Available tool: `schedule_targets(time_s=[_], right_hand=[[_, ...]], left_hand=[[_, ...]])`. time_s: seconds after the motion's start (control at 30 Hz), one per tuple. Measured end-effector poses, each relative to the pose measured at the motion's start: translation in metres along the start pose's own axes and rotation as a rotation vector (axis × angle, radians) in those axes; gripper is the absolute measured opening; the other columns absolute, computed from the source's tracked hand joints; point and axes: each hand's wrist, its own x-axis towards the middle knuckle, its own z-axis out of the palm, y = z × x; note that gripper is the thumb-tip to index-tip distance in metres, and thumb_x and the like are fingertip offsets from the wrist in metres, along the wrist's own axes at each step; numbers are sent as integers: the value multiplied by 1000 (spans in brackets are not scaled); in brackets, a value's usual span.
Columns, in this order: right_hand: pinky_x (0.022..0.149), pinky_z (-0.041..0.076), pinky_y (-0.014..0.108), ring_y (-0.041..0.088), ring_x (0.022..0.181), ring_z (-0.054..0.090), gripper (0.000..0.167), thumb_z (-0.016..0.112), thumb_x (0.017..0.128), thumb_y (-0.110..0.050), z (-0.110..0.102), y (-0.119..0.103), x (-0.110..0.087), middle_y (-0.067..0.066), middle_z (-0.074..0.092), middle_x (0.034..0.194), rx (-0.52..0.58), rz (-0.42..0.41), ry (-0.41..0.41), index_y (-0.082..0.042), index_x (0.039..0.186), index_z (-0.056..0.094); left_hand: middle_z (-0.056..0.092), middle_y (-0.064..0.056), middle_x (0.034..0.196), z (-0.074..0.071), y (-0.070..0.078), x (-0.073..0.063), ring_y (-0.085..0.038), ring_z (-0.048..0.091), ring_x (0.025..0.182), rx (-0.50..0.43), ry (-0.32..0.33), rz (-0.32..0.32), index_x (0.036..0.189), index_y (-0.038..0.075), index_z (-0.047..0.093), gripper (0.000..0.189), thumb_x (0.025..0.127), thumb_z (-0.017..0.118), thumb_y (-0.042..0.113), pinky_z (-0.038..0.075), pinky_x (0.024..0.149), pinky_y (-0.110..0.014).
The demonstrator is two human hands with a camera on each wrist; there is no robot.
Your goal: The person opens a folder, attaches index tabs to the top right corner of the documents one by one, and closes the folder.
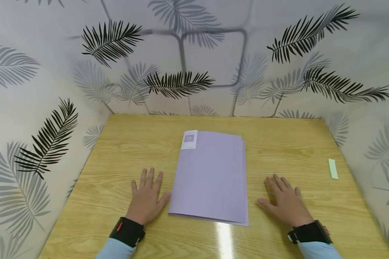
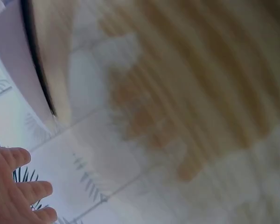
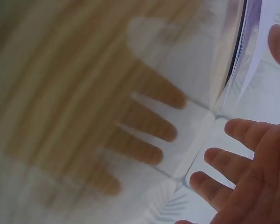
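A light purple folder (image 1: 212, 176) lies flat on the wooden table (image 1: 129, 144), a white label (image 1: 189, 139) at its upper left corner. To its left my left hand (image 1: 147, 199) is spread palm down, the thumb tip close by the folder's left edge. On the other side, my right hand (image 1: 285, 201) is held palm down with straight fingers, a short gap from the folder's right edge. Both hands hold nothing. In the left wrist view the fingers (image 2: 35, 190) appear straight; in the right wrist view the fingers (image 3: 245, 133) are extended over the glossy tabletop.
A pale green strip (image 1: 333, 169) lies near the table's right edge. Leaf-patterned cloth (image 1: 207, 97) hangs behind the table and along both sides. Black bands (image 1: 127, 230) are strapped round both wrists. Light glares off the table's front (image 1: 224, 239).
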Motion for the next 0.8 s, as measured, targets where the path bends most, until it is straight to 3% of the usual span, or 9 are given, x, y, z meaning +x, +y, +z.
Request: schedule_targets(time_s=[0.27, 0.47, 0.57, 0.8], right_hand=[[94, 26, 75, 47, 132, 34, 77, 60, 89, -54, -4, -17, 13, 23, 37, 148, 21, -112, 13, -2, 144, 41], [95, 32, 70, 46, 130, 39, 66, 66, 90, -34, -7, -27, 24, 23, 40, 146, 6, -178, 15, 2, 141, 44], [95, 33, 68, 45, 129, 40, 61, 67, 91, -27, -6, -32, 29, 23, 41, 145, 8, -199, 12, 3, 139, 46], [96, 38, 63, 43, 127, 44, 51, 65, 92, -17, -4, -42, 39, 21, 46, 142, -11, -233, 3, 2, 137, 49]], left_hand=[[28, -23, 153, -1, 26, 2, -44, 22, 140, -137, -77, 78, 151, 9, 30, 78, 94, 45, 60, 24, 109, -58], [19, -19, 157, -3, 48, 7, -44, 19, 141, -120, -116, 169, 154, 15, 24, 111, 71, 57, 80, 24, 110, -54], [18, -20, 157, 0, 56, 9, -46, 18, 140, -106, -130, 220, 154, 14, 23, 120, 63, 64, 81, 24, 110, -54], [20, -20, 156, 4, 67, 6, -43, 15, 142, -111, -175, 245, 153, 11, 24, 112, 70, 72, 68, 23, 112, -49]])
